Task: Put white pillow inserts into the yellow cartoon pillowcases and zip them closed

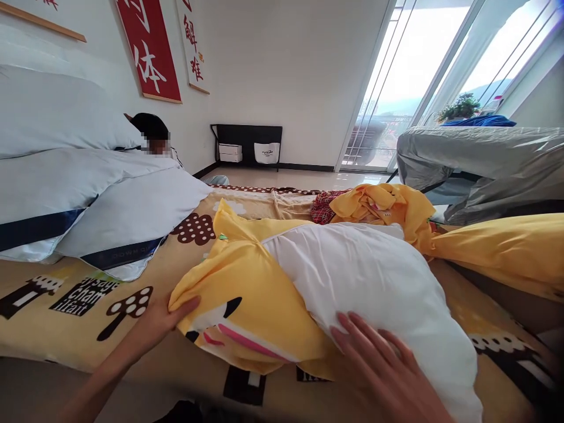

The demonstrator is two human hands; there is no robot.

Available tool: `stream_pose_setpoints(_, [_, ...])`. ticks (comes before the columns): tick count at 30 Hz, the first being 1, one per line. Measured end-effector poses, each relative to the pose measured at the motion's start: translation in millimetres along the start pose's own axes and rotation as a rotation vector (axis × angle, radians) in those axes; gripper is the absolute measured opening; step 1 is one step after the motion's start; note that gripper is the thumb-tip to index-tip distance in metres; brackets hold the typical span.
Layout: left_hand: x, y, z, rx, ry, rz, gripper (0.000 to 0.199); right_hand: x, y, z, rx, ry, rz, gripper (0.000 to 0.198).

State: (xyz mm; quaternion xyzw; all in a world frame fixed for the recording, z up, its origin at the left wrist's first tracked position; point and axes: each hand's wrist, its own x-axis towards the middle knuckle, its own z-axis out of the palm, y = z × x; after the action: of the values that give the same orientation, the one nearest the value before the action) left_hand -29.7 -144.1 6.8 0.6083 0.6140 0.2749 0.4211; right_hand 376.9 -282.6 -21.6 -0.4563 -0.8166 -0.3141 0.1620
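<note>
A white pillow (374,282) lies on the bed, partly inside a yellow pillowcase (259,288) printed with a cartoon face. The case covers the pillow's left end, and the right part of the pillow is bare. At the case's lower left corner, my left hand (174,317) pinches the yellow cloth between thumb and fingers. My right hand (388,364) rests on top of the bare pillow near the case's edge, its fingers stretched out.
Several white pillows (110,200) are piled at the left of the patterned bedspread (118,341). More yellow cloth (383,202) lies bunched at the back right. Beyond the bed are a person in a black cap (150,125), a black rack (247,138) and a plastic-covered object (484,153).
</note>
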Motion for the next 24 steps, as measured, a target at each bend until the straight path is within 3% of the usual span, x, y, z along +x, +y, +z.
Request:
stream_pose_setpoints(2, [2, 15, 6, -0.176, 0.033, 0.070, 0.052, -9, 1, 10, -0.050, 0.000, 0.118, 0.054])
stream_pose_setpoints(5, [6, 34, 13, -0.366, 0.138, 0.134, 0.050, -6, 24, 22, -0.139, 0.026, 0.216, 0.063])
stream_pose_setpoints(9, [7, 41, 10, -0.191, 0.262, 0.289, 0.040, 1, 46, 21, -0.328, 0.102, 0.282, 0.070])
stream_pose_setpoints(12, [0, 32, 0, -0.103, 0.186, 0.288, 0.041, -5, 34, 21, -0.239, 0.090, 0.307, 0.074])
stream_pose_setpoints(15, [-6, 17, -13, -0.194, 0.047, 0.072, 0.049, -12, 14, 19, -0.017, 0.044, 0.344, 0.074])
stream_pose_setpoints(19, [-5, 6, -25, -0.331, -0.199, -0.200, 0.063, -5, -6, 4, 0.128, 0.152, 0.254, 0.058])
stream_pose_setpoints(24, [0, 22, -15, -0.358, -0.258, -0.137, 0.038, 35, -45, -13, 0.345, 0.212, -0.032, 0.037])
